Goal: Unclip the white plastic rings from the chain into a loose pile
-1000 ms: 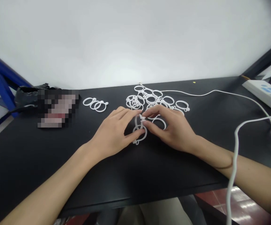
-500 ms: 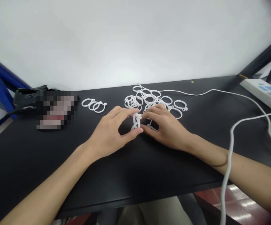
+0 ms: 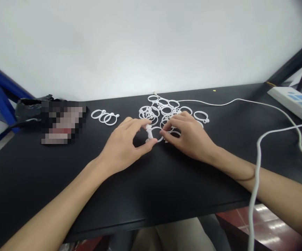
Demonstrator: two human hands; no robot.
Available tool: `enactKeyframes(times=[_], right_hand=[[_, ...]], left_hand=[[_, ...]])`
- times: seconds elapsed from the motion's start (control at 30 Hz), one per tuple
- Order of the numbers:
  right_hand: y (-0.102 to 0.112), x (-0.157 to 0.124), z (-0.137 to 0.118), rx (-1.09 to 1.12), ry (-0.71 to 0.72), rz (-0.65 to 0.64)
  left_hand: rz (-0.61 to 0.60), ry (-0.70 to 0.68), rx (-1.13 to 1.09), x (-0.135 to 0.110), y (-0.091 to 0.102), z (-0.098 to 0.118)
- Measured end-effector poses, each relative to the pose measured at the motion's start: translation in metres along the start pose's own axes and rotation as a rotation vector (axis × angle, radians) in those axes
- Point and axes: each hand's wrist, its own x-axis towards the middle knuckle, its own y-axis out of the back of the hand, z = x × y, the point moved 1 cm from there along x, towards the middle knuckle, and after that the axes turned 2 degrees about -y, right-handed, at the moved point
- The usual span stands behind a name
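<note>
My left hand point(image 3: 124, 144) is closed, gripping a small stack of white curtain rings point(image 3: 149, 132) edge-on between thumb and fingertips. Just to its right, my right hand point(image 3: 188, 136) pinches the right side of another white curtain ring point(image 3: 156, 140), whose flat loop faces me between the two hands. Behind and partly under the right hand lies a loose pile of curtain rings point(image 3: 166, 110), each with a small eyelet. Its fingers hide part of that pile.
Several rings point(image 3: 110, 119) lie apart on the black table point(image 3: 109, 202) at left. A black plastic bag point(image 3: 28, 109) and a blurred-out item point(image 3: 64, 125) are farther left. A white cable point(image 3: 255, 184) crosses over my right forearm. A white box point(image 3: 289, 99) stands at right.
My right hand has moved slightly right and up. One ring between the hands now shows its open loop; before, the rings there were bunched together edge-on.
</note>
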Motion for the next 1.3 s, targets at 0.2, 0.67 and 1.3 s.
enactKeyframes(times=[0.2, 0.67, 1.3], right_hand=[[0.002, 0.003, 0.004, -0.01, -0.078, 0.015], [0.008, 0.002, 0.004, -0.07, 0.06, 0.111], [0.009, -0.006, -0.013, 0.318, 0.272, 0.041]], left_hand=[[-0.037, -0.025, -0.008, -0.002, -0.001, -0.001], [-0.008, -0.022, 0.093, 0.0, -0.002, -0.005], [-0.3, 0.244, -0.591, 0.0, 0.005, 0.001]])
